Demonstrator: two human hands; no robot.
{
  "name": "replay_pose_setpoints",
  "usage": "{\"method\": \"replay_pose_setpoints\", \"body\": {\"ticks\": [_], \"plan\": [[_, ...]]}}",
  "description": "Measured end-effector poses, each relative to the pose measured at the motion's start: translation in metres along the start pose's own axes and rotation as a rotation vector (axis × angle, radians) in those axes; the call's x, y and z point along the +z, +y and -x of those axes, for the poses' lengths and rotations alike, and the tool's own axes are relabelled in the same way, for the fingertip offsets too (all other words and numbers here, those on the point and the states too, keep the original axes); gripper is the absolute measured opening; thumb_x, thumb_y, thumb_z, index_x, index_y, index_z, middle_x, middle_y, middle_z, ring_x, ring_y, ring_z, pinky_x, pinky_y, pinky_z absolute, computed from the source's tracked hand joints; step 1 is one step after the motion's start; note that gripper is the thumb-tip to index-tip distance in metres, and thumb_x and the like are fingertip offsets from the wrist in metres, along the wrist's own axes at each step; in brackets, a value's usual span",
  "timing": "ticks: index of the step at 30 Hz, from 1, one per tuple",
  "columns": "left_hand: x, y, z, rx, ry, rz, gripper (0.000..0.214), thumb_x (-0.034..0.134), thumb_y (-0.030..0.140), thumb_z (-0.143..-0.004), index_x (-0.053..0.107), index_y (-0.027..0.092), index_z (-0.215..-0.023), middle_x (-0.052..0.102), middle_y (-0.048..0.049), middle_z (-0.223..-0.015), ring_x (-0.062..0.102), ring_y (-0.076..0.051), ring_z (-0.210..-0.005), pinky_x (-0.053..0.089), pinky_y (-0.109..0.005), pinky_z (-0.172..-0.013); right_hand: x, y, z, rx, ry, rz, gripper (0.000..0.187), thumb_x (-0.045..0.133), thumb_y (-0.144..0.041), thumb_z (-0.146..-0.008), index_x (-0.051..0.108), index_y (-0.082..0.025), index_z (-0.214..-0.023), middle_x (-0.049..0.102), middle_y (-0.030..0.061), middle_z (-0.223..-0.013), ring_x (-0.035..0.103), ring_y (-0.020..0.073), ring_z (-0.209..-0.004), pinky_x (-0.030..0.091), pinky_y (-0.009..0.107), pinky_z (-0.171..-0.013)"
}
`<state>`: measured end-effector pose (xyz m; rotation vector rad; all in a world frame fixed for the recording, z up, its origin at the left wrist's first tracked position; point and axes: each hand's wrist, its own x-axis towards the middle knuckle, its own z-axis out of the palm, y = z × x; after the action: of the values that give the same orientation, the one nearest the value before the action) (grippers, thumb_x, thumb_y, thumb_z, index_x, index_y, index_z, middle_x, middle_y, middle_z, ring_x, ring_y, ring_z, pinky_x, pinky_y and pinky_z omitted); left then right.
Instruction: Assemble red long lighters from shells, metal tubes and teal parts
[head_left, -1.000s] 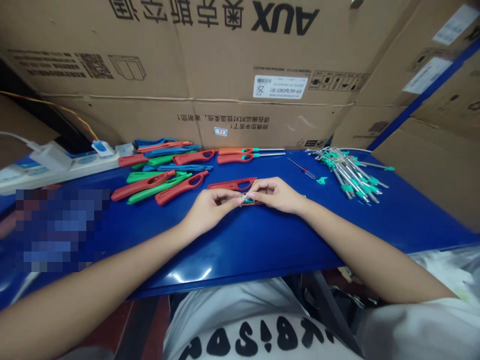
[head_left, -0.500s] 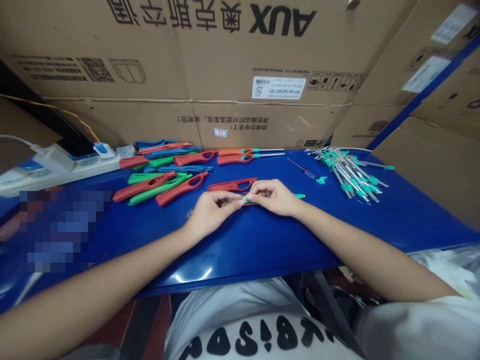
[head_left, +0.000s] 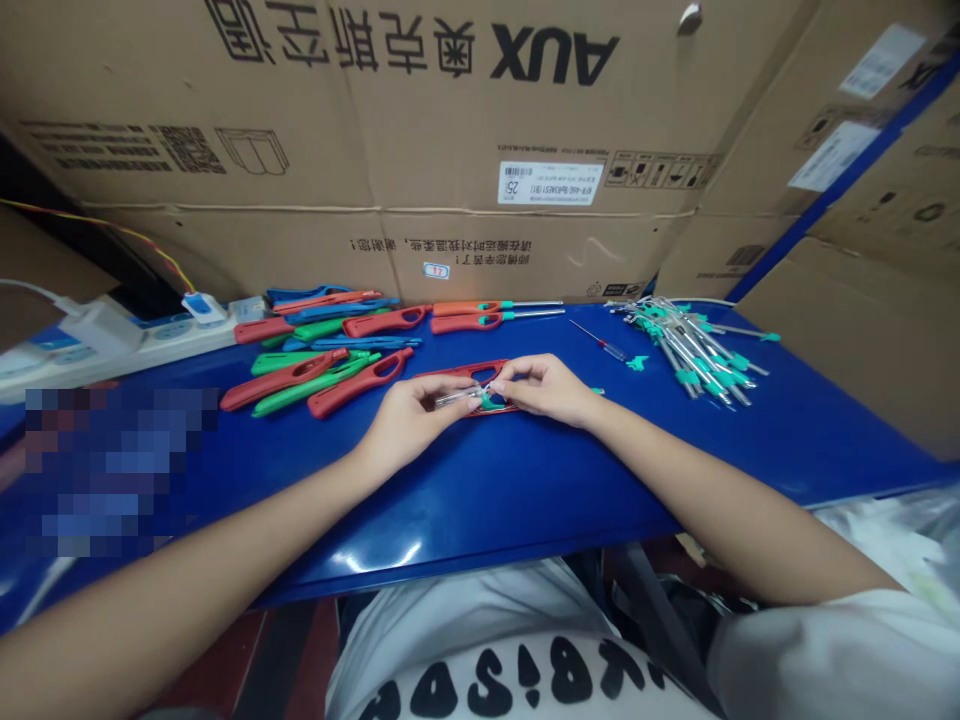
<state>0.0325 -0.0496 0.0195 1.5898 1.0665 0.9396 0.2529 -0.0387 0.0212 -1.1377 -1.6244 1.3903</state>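
Observation:
My left hand (head_left: 405, 418) is closed on a clear plastic lighter fuel tank (head_left: 453, 397), pinched between thumb and fingers. My right hand (head_left: 549, 388) meets it from the other side, thumb and forefinger pressed together at the tank's end; the small part between them is too small to make out. Right below the fingertips lies a red lighter shell half with a green trigger (head_left: 491, 403), partly covered by both hands. Just behind it is another red lighter shell half (head_left: 486, 371). A bit of green from a lighter rod (head_left: 598, 391) peeks out beyond my right wrist.
Several red, green and blue lighter shells (head_left: 360, 385) lie left. Two assembled lighters (head_left: 469, 322) rest behind my hands. To the right are a screwdriver (head_left: 611, 350), loose green triggers (head_left: 637, 362) and a pile of metal lighter rods (head_left: 697, 350). A power strip (head_left: 150, 340) and cardboard (head_left: 420, 180) border the blue table.
The clear tank now shows more plainly in my left fingers, above the red shell. My hands have shifted only slightly, and the head view has moved a little.

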Motion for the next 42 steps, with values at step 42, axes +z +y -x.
{"method": "replay_pose_setpoints", "body": {"ticks": [42], "plan": [[-0.024,0.006,-0.002,0.342,-0.133,-0.547,0.024,0.070,0.043,-0.087,0.081,0.024,-0.097,0.077,-0.0059,-0.092,0.064,-0.022,-0.084,0.048,-0.034,-0.081,-0.006,-0.004,-0.001,0.023,0.095,0.073,0.045,0.070,-0.060,-0.079,0.067,-0.015,-0.080,0.049,-0.0064,-0.050,0.034,0.0059,-0.041,0.024,0.023,-0.042]]}}
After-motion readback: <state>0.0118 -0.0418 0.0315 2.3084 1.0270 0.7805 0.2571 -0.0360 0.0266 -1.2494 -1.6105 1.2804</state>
